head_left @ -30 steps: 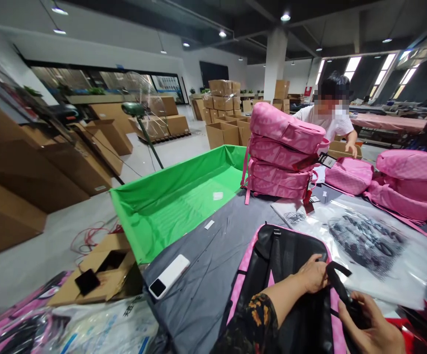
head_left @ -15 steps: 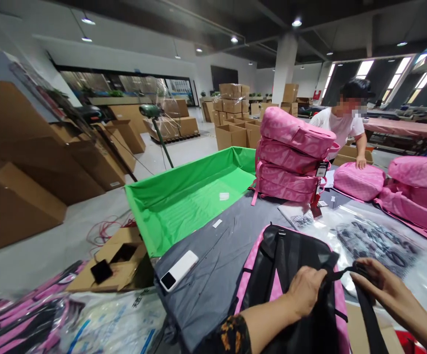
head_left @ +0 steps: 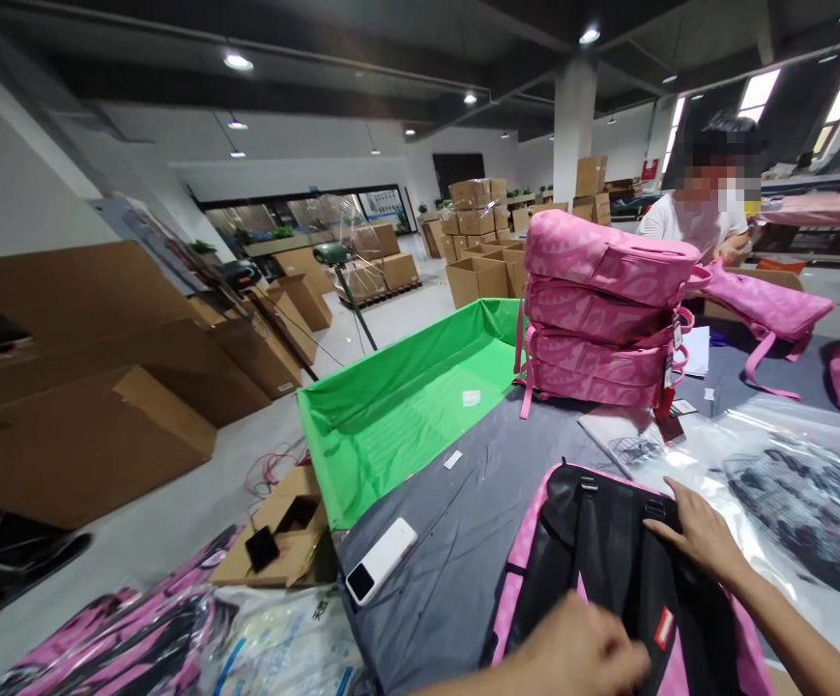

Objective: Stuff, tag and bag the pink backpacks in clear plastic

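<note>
Backpack (head_left: 621, 570), straps (head_left: 593, 541) upward: best steadied near the top by right hand (head_left: 704, 529), fingers spread, with left hand (head_left: 585, 646) too blurred to tell any pinch.

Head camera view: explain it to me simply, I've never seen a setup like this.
There is no machine here, just a person's two bare hands. The camera is worn on that person's head, looking forward and down. A pink-and-black backpack lies strap side up on the grey-covered table. The right hand rests, fingers spread, near its upper right edge. The left hand is blurred over its lower part, so I can't tell whether it holds anything. Also on the table are a white device, a stack of pink bags and clear plastic. Beyond is another person in a white shirt.
</note>
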{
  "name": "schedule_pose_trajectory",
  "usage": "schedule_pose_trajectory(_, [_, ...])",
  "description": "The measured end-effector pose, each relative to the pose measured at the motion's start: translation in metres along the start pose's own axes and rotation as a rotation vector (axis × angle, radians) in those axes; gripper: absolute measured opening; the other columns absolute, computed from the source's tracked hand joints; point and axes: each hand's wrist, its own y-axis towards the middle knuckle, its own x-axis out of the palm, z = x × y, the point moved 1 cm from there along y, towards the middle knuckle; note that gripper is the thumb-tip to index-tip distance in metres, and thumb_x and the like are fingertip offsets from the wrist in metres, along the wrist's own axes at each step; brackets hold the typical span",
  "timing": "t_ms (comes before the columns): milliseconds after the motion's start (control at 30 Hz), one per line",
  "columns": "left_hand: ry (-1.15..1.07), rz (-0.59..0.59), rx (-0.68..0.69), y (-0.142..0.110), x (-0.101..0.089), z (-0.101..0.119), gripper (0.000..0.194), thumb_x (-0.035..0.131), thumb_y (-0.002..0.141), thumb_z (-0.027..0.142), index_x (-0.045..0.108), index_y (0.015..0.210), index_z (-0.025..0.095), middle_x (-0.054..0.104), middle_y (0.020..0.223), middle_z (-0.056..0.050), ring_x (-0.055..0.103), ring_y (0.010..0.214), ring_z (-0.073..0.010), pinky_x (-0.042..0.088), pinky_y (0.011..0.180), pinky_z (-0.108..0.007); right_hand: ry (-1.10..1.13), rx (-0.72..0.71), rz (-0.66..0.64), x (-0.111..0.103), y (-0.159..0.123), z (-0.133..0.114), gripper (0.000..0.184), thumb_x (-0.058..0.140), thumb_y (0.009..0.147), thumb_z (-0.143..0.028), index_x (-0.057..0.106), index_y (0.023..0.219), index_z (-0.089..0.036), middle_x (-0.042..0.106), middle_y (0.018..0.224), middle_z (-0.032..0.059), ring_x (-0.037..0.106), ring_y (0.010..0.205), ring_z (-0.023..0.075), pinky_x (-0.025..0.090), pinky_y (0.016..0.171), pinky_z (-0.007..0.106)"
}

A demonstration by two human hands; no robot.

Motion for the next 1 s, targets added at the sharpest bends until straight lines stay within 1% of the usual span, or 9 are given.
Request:
schedule_pose_trajectory(100, [0.223, 0.301, -0.043, 0.064, -0.055, 0.020, 0.026, 0.057, 0.098, 0.038, 0.073, 0.088, 0.020, 0.075, 0.093, -0.003, 0.068, 0.091, -0.0192, 0.051, 0.091, -0.032, -0.059, -0.028, 0.105, 0.022, -0.011, 0.017, 0.075, 0.045, 0.084, -0.079, 0.060, 0.131, -0.023, 0.065, 0.135, 0.0182, 0.059, 0.127, 0.0403, 0.044, 0.105, 0.064])
schedule_pose_trajectory(167, [0.289, 0.425, -0.145, 0.114, -0.082, 0.029, 0.021, 0.062, 0.096, 0.034, 0.074, 0.088, 0.019, 0.075, 0.096, -0.006, 0.068, 0.096, -0.0221, 0.051, 0.093, -0.036, -0.041, -0.075, 0.161, 0.031, -0.015, 0.025, 0.068, 0.044, 0.087, -0.078, 0.062, 0.129, -0.028, 0.068, 0.133, 0.0130, 0.061, 0.126, 0.0384, 0.044, 0.105, 0.066])
schedule_pose_trajectory(267, [0.309, 0.400, -0.230, 0.173, -0.092, 0.029, 0.019, 0.068, 0.093, 0.030, 0.072, 0.084, 0.015, 0.074, 0.089, -0.006, 0.070, 0.089, -0.0217, 0.055, 0.085, -0.037, 0.017, -0.124, 0.219, 0.037, -0.017, 0.030, 0.061, 0.046, 0.089, -0.076, 0.064, 0.125, -0.029, 0.072, 0.125, 0.0111, 0.063, 0.122, 0.0387, 0.046, 0.103, 0.067])
schedule_pose_trajectory(367, [0.345, 0.373, -0.229, 0.197, -0.080, 0.017, 0.021, 0.066, 0.097, 0.034, 0.070, 0.091, 0.014, 0.074, 0.091, -0.003, 0.070, 0.085, -0.0176, 0.058, 0.082, -0.036, 0.024, -0.218, 0.269, 0.036, -0.019, 0.025, 0.054, 0.048, 0.093, -0.068, 0.061, 0.126, -0.028, 0.073, 0.122, 0.0103, 0.065, 0.120, 0.0372, 0.046, 0.103, 0.064])
schedule_pose_trajectory(467, [0.406, 0.342, -0.098, 0.195, -0.069, 0.003, 0.028, 0.057, 0.101, 0.033, 0.073, 0.088, 0.015, 0.076, 0.093, -0.007, 0.072, 0.091, -0.0195, 0.057, 0.088, -0.036, 0.006, -0.331, 0.338, 0.031, -0.024, 0.012, 0.045, 0.047, 0.098, -0.059, 0.056, 0.129, -0.027, 0.073, 0.120, 0.0090, 0.068, 0.114, 0.0325, 0.046, 0.106, 0.059])
schedule_pose_trajectory(567, [0.469, 0.277, 0.168, 0.176, -0.062, -0.005, 0.021, 0.059, 0.099, 0.030, 0.077, 0.094, 0.022, 0.078, 0.111, -0.004, 0.067, 0.117, -0.0210, 0.051, 0.104, -0.034, -0.055, -0.397, 0.404, 0.026, -0.035, -0.006, 0.042, 0.045, 0.101, -0.055, 0.054, 0.129, -0.025, 0.072, 0.114, 0.0092, 0.069, 0.103, 0.0289, 0.052, 0.098, 0.050])
schedule_pose_trajectory(700, [0.541, 0.272, 0.458, 0.138, -0.049, -0.019, 0.022, 0.067, 0.095, 0.027, 0.072, 0.116, 0.025, 0.072, 0.127, -0.001, 0.061, 0.126, -0.0174, 0.046, 0.114, -0.033, -0.229, -0.314, 0.516, 0.029, -0.060, -0.034, 0.043, 0.037, 0.104, -0.045, 0.052, 0.132, -0.017, 0.067, 0.111, 0.0155, 0.064, 0.102, 0.0314, 0.053, 0.089, 0.047])
schedule_pose_trajectory(867, [0.605, 0.399, 0.571, 0.098, -0.022, -0.056, 0.026, 0.060, 0.098, 0.024, 0.067, 0.122, 0.015, 0.070, 0.114, -0.012, 0.063, 0.118, -0.0247, 0.053, 0.107, -0.047, -0.240, -0.249, 0.489, 0.050, -0.099, -0.042, 0.041, 0.039, 0.104, -0.041, 0.051, 0.137, -0.019, 0.067, 0.116, 0.0152, 0.062, 0.110, 0.0316, 0.051, 0.097, 0.050])
schedule_pose_trajectory(1000, [0.648, 0.356, 0.606, 0.090, -0.007, -0.087, 0.025, 0.062, 0.097, 0.021, 0.067, 0.121, 0.018, 0.069, 0.110, -0.010, 0.065, 0.110, -0.0235, 0.054, 0.105, -0.048, -0.120, -0.166, 0.327, 0.071, -0.121, -0.025, 0.037, 0.039, 0.105, -0.046, 0.056, 0.127, -0.021, 0.069, 0.112, 0.0127, 0.065, 0.106, 0.0288, 0.053, 0.096, 0.047])
